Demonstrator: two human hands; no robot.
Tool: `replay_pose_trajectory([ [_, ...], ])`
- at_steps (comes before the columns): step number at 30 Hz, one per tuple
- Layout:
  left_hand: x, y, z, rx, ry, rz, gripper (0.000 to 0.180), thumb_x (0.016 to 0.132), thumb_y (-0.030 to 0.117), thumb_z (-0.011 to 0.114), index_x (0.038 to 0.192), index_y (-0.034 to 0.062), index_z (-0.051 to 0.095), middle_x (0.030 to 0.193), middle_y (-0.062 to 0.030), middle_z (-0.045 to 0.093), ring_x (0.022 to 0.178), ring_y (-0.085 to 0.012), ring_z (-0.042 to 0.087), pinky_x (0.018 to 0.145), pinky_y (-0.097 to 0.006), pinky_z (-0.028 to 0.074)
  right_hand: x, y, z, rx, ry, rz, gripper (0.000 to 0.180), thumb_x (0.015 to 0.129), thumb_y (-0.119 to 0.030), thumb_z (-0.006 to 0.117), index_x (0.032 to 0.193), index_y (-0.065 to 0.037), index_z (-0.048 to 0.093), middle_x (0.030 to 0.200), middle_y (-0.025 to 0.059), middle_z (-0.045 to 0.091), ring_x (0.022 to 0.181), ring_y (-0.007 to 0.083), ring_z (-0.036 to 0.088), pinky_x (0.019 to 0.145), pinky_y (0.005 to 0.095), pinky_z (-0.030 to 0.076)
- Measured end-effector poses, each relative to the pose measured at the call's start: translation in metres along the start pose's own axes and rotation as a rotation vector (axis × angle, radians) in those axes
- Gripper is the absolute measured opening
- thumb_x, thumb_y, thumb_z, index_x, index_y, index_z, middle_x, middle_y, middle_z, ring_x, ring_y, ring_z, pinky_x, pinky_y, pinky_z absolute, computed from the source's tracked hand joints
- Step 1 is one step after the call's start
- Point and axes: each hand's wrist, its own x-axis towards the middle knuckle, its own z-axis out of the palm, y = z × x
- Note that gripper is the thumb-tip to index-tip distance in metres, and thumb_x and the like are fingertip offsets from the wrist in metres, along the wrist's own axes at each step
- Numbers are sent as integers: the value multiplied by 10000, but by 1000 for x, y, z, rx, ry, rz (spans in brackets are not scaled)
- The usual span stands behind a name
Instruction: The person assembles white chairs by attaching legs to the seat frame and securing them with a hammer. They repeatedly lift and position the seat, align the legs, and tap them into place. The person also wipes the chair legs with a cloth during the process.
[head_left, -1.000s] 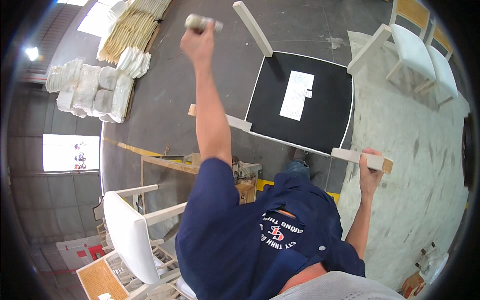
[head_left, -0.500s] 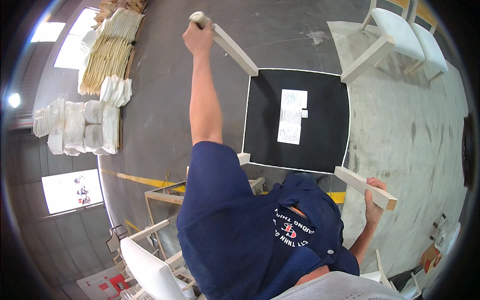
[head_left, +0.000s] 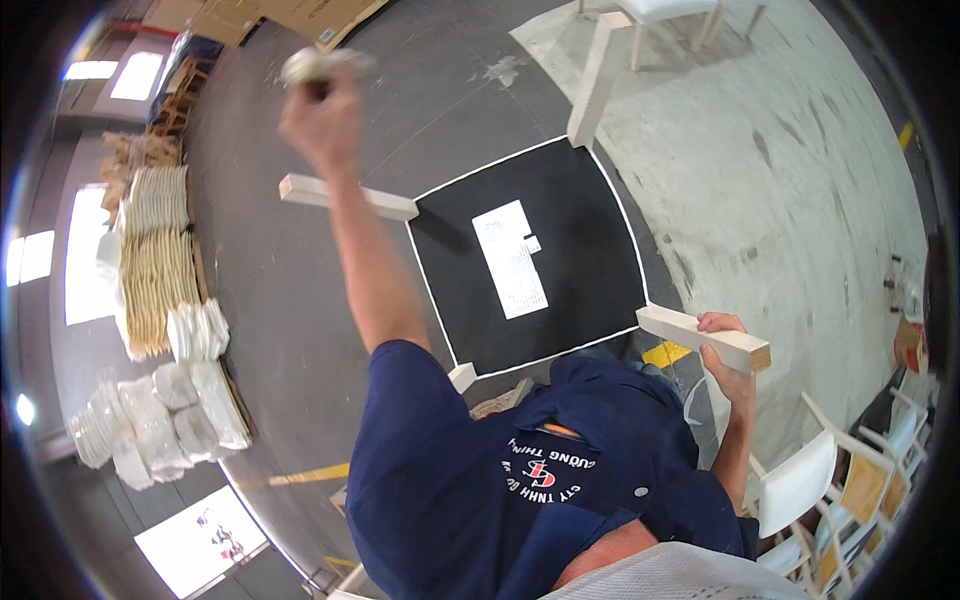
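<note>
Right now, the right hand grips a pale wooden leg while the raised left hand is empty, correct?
No: the left hand, raised, isn't empty; the head view shows it holding a whitish object, too blurred to identify. The right hand does grip a pale wooden leg.

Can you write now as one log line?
left grip: holds blurred pale object; right grip: holds pale squared wooden leg; black seat underside: facing up; white paper sheet: on underside

The right hand [head_left: 735,378] grips one leg [head_left: 685,328] (pale wood).
</note>
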Motion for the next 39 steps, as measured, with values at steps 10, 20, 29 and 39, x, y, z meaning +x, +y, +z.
replay_pose_trajectory([
  [10, -36, 102, 206, -189, -507, 204, 210, 791, 150, 717, 902, -17, 655, 759, -183, 676, 686, -290, 677, 623, -369, 502, -4, -2, 4, 29, 60, 16, 256, 763, 6, 654, 1003, -63, 601, 1038, 63, 604, 1061, 192, 566, 933, 345, 446],
  [20, -38, 107, 237, -94, -425, 267, 255, 765, 214, 762, 891, 5, 691, 757, -133, 697, 661, -244, 676, 637, -337, 515, -4, -3, 3, 60, 78, 39, 248, 768, 5, 648, 996, -74, 590, 1012, 22, 601, 1010, 136, 565, 886, 290, 453],
  [29, -50, 94, 202, 116, -221, 299, 242, 757, 232, 770, 800, 13, 678, 751, -136, 685, 666, -266, 663, 625, -349, 500, -8, 5, -11, 131, -17, 137, 254, 793, -80, 700, 1020, -83, 586, 1026, 27, 585, 997, 121, 532, 873, 301, 452],
  [39, -320, 185, -44, 70, 272, 168, 265, 668, 78, 769, 901, 69, 642, 750, -92, 618, 608, -225, 602, 563, -324, 481, -43, 181, -41, -528, -432, 68, 736, 791, -237, 734, 1412, -37, 392, 1298, 206, 528, 1079, 269, 595, 917, 378, 478],
])
